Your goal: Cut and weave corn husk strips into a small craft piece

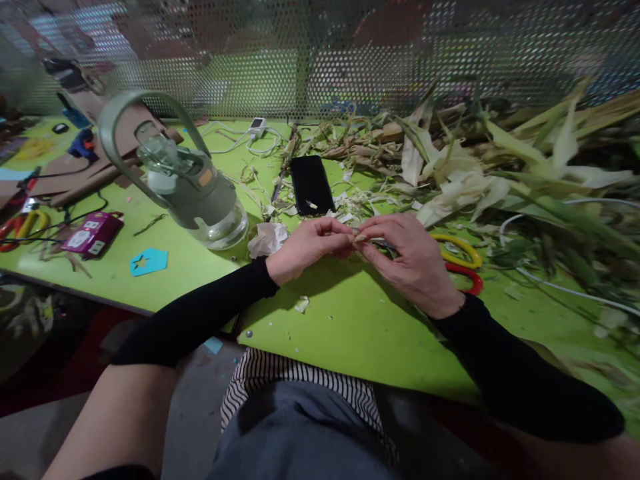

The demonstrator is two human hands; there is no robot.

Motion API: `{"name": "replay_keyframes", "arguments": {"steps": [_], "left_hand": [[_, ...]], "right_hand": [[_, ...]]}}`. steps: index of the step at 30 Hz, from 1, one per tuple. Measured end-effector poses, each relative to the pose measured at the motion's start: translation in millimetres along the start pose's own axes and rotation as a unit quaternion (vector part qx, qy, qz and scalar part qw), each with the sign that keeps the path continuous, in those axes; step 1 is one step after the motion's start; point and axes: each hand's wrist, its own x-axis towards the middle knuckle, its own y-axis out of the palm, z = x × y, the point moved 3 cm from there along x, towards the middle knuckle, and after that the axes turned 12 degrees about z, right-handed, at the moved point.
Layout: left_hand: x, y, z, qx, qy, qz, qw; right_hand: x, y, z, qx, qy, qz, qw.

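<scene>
Both hands meet over the green table (345, 333), fingertips touching around a small pale piece (359, 237) that looks like husk. My left hand (313, 245) has thumb and fingers pinched at its left side. From the right, my right hand (413, 257) pinches the same piece between thumb and forefinger. Most of the piece is hidden by the fingers. Just beyond the hands lies a black phone (312, 185) with pale scraps on and around it. A crumpled white tissue (269, 239) rests by my left wrist. Scissors with yellow and red handles (463, 252) lie partly behind my right hand.
Corn husks (470, 167) are heaped at the back right, with a white cable (575, 287) among them. A green bottle (195, 193) stands left of the hands. Farther left are a purple device (93, 235) and a blue paper piece (149, 262). A perforated screen (280, 67) edges the back.
</scene>
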Motion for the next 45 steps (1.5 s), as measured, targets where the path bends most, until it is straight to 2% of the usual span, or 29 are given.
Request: {"name": "replay_keyframes", "arguments": {"steps": [4, 8, 12, 16, 20, 25, 28, 30, 34, 38, 45], "left_hand": [[-1, -1.4, -5, 0.062, 0.017, 0.027, 0.998], [-6, 1.1, -12, 0.14, 0.02, 0.02, 0.99], [-8, 3.0, -15, 0.183, 0.024, 0.012, 0.983], [-8, 2.0, -12, 0.248, 0.029, -0.002, 0.968], [-7, -0.2, -8, 0.289, 0.046, 0.006, 0.956], [-2, -4.9, -9, 0.218, 0.119, 0.071, 0.966], [-2, -6.3, -13, 0.27, 0.19, 0.074, 0.941], [-3, -6.4, -13, 0.3, 0.204, 0.072, 0.929], [-2, -6.7, -10, 0.301, 0.193, 0.057, 0.932], [-1, -7.0, -9, 0.296, 0.171, 0.05, 0.939], [-4, -5.0, -18, 0.298, 0.11, 0.058, 0.947]], "right_hand": [[0, 3, 1, 0.09, 0.058, 0.008, 0.994], [-2, 6, -3, 0.15, 0.118, 0.002, 0.982], [-1, 7, -7, 0.206, 0.135, 0.02, 0.969], [1, 3, -5, 0.144, 0.108, 0.051, 0.982], [0, -3, 1, 0.086, 0.091, 0.027, 0.992], [-1, -2, -6, 0.219, 0.17, 0.015, 0.961], [-1, -1, -9, 0.251, 0.176, 0.018, 0.952], [-1, 0, -10, 0.255, 0.171, 0.018, 0.952], [-1, 1, -7, 0.234, 0.162, 0.015, 0.958], [-2, 0, -2, 0.163, 0.141, 0.011, 0.976], [0, 1, 3, 0.071, 0.084, 0.013, 0.994]]}}
